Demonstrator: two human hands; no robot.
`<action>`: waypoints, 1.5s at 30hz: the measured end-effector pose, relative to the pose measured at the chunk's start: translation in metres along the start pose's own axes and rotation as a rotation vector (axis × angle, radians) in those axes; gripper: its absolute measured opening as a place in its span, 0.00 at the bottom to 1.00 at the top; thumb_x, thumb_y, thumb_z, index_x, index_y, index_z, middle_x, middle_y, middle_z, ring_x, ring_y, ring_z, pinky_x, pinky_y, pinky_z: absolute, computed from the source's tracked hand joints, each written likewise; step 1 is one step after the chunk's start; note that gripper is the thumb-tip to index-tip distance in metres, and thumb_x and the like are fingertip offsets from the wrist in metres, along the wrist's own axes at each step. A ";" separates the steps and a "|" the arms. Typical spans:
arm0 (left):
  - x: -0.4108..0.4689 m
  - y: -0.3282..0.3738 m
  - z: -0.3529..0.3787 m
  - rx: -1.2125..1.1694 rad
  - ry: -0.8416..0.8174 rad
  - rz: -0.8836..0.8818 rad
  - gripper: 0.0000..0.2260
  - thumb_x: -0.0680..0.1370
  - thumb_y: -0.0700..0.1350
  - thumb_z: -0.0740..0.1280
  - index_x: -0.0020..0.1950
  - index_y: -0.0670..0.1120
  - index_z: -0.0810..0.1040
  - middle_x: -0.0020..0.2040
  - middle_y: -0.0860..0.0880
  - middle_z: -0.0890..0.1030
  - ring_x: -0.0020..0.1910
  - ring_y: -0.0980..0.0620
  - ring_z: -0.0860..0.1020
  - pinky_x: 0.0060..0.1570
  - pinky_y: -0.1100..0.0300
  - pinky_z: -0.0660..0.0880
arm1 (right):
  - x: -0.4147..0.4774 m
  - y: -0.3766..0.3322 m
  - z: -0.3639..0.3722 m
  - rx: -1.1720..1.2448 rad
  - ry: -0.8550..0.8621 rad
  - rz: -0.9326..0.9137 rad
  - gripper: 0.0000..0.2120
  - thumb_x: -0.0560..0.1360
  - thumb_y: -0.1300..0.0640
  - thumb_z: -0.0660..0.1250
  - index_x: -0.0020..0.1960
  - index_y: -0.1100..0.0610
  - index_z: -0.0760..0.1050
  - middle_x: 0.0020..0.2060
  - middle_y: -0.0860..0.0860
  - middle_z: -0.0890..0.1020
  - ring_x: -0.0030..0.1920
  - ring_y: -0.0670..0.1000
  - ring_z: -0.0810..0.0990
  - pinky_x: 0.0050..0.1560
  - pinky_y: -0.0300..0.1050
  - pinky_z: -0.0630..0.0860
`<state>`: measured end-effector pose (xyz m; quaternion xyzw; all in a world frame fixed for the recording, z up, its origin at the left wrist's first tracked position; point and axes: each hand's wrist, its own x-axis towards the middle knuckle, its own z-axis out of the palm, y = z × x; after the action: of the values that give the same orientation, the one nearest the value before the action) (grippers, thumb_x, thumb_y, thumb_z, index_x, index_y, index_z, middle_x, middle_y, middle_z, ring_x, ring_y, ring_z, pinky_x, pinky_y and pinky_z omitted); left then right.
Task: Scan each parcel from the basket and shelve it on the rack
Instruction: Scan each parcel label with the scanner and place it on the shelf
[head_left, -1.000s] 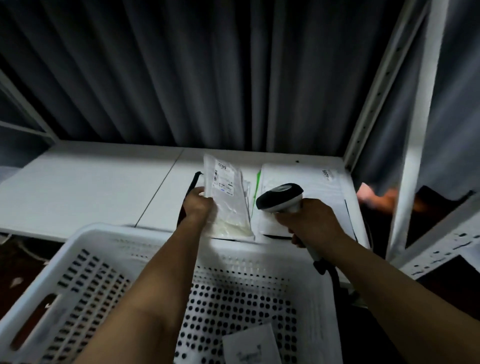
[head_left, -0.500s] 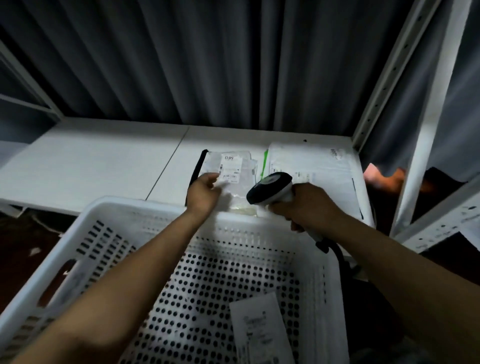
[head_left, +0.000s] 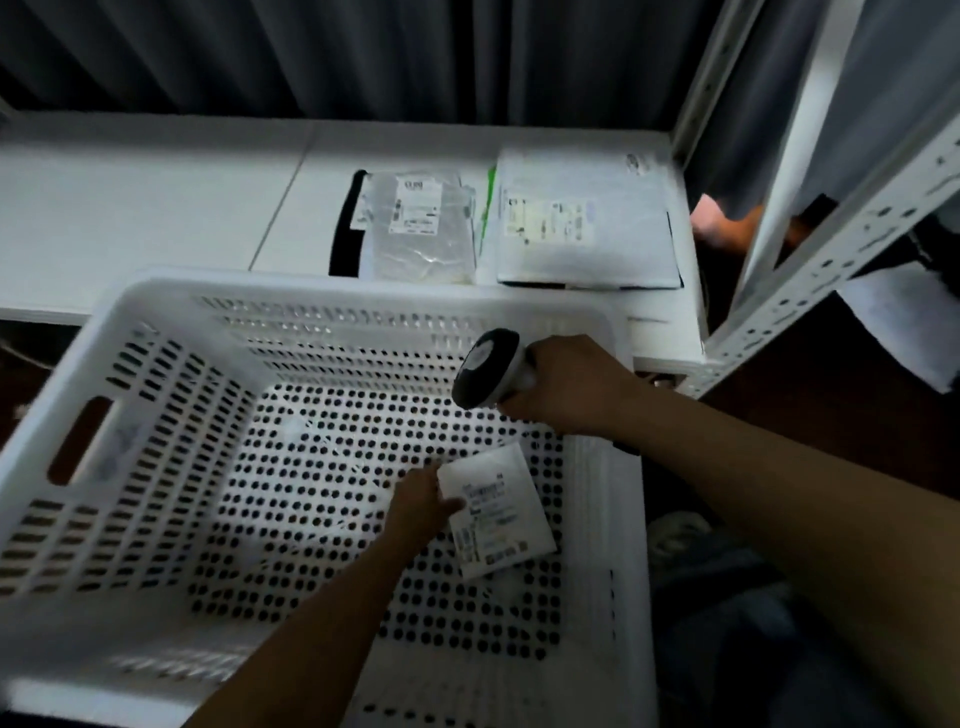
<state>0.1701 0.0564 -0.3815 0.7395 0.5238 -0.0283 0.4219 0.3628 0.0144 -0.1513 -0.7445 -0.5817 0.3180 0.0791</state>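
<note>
Basket (head_left: 156, 291) open left; shelf (head_left: 130, 197) left free; upright (head_left: 795, 156) blocks right.

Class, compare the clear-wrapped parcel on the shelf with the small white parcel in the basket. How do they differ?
The clear-wrapped parcel lies on the shelf, untouched; the small white parcel lies in the basket, its edge held by the left hand. The clear-wrapped parcel is see-through and looks larger; the small white parcel is opaque. Both lie flat, printed label up.
</note>
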 end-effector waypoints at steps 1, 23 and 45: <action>0.003 -0.001 0.006 0.050 -0.026 0.024 0.22 0.73 0.41 0.73 0.66 0.40 0.75 0.61 0.43 0.79 0.58 0.45 0.78 0.54 0.58 0.73 | 0.000 0.002 0.003 -0.003 0.011 0.002 0.15 0.76 0.52 0.67 0.45 0.65 0.79 0.43 0.60 0.83 0.45 0.55 0.81 0.41 0.44 0.70; 0.050 -0.037 0.024 0.132 -0.134 -0.194 0.14 0.73 0.44 0.73 0.56 0.42 0.78 0.52 0.46 0.80 0.48 0.48 0.79 0.42 0.58 0.77 | 0.006 0.027 0.024 -0.013 -0.019 0.049 0.15 0.76 0.54 0.68 0.50 0.67 0.79 0.46 0.58 0.82 0.48 0.54 0.80 0.41 0.40 0.68; -0.123 0.105 -0.183 -1.348 0.148 0.104 0.05 0.79 0.39 0.66 0.52 0.45 0.80 0.47 0.43 0.85 0.43 0.48 0.85 0.46 0.50 0.82 | -0.116 -0.070 -0.029 0.669 0.269 0.026 0.07 0.73 0.61 0.73 0.50 0.58 0.78 0.33 0.56 0.84 0.30 0.52 0.83 0.31 0.42 0.80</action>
<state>0.1249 0.0738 -0.1423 0.3393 0.4182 0.3754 0.7544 0.3080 -0.0628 -0.0496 -0.7199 -0.4205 0.3909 0.3901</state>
